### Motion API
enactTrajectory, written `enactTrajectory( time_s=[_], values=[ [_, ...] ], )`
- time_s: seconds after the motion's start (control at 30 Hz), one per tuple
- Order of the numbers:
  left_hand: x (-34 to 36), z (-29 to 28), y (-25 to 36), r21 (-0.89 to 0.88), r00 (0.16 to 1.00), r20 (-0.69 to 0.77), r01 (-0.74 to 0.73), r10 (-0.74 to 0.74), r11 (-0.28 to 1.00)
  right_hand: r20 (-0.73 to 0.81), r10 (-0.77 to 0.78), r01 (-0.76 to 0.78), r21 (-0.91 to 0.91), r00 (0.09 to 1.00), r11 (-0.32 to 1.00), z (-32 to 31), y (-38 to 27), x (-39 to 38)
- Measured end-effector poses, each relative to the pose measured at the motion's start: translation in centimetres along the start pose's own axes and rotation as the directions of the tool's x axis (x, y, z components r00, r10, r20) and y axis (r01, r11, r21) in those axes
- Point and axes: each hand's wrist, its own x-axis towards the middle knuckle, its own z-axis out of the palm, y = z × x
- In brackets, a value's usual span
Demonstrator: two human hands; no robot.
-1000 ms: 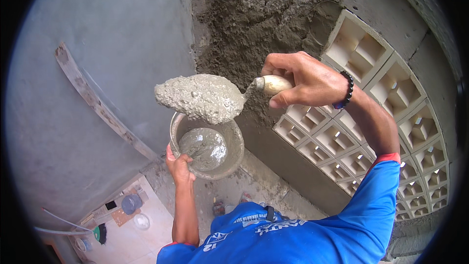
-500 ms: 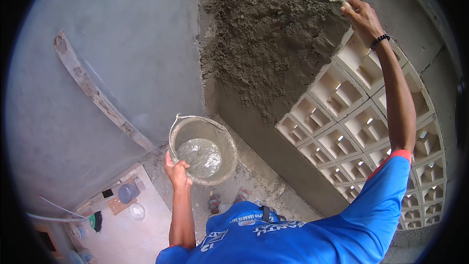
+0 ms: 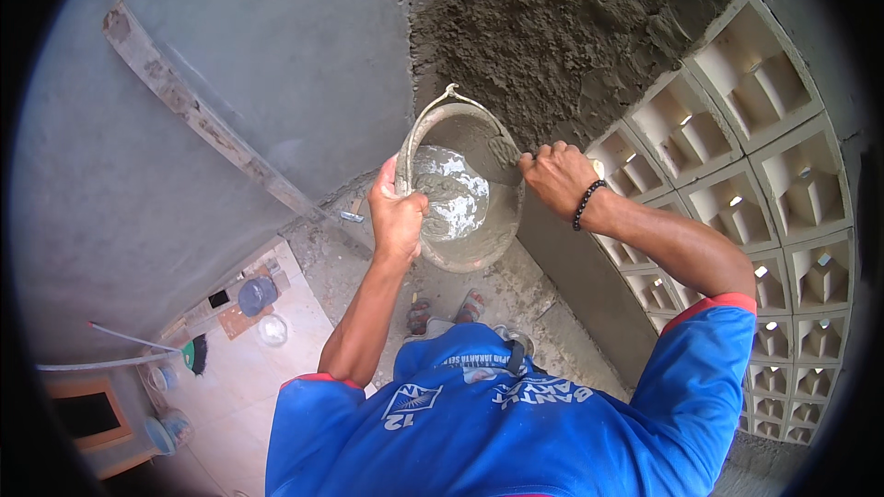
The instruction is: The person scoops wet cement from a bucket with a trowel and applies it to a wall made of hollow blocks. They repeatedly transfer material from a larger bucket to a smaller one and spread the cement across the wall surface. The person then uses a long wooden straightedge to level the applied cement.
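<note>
My left hand is closed on the near-left rim of a mortar-smeared bucket and holds it up in front of me. Wet grey mortar with a shiny surface lies inside. At the bucket's right rim, my right hand grips a trowel. Its mortar-coated blade reaches just inside the bucket, and the pale handle end shows behind my fist. Beyond the bucket rises a wall section coated with rough, wet mortar.
Pale ventilation blocks fill the wall at right. A long wooden board leans on the smooth grey wall at left. On the tiled floor, lower left, are a dark container, a white tub and a broom.
My right hand has come down from the upper wall, bringing the trowel to the bucket's right rim. The bucket, in my left hand, appears higher and further right in view.
</note>
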Motion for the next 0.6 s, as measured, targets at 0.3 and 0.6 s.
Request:
enactTrajectory(
  time_s=[0.3,0.6],
  values=[
    [0.6,1.8,1.1,0.061,0.991,0.097,-0.095,0.089,0.994,0.063,-0.011,-0.041,0.759,0.998,0.649,5.3,-4.3,-0.9],
    [1.3,-2.7,2.0,-0.085,0.999,-0.025,0.029,-0.031,0.996,-0.013,0.073,-0.029,0.835,0.997,0.549,3.1,-4.4,-0.9]
  ],
)
